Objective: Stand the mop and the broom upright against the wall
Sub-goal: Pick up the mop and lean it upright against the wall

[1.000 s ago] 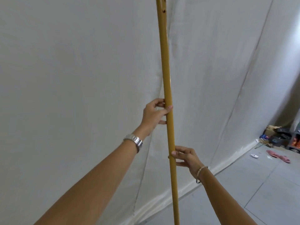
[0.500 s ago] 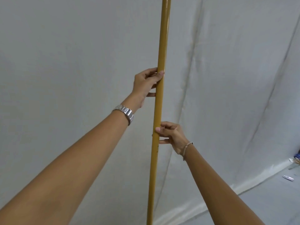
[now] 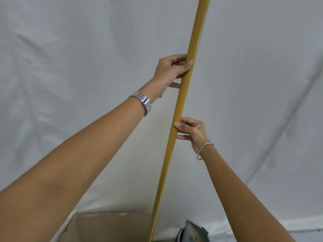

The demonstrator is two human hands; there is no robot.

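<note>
A long yellow pole handle [image 3: 183, 95] runs from the bottom middle to the top of the view, leaning slightly to the right, in front of a white cloth-covered wall [image 3: 70, 67]. Its head is out of view, so I cannot tell if it is the mop or the broom. My left hand [image 3: 172, 70], with a metal watch on the wrist, grips the handle higher up. My right hand [image 3: 192, 131], with a thin bracelet, holds it lower down with the fingertips.
A flat brown cardboard sheet [image 3: 108, 227] lies at the bottom left by the base of the wall. A grey-blue object [image 3: 193, 233] sits on the floor just right of the handle's lower end.
The view has swung left and down; the floor clutter at right is gone and the cardboard appears. The handle now leans right at the top. Both hands keep their grip.
</note>
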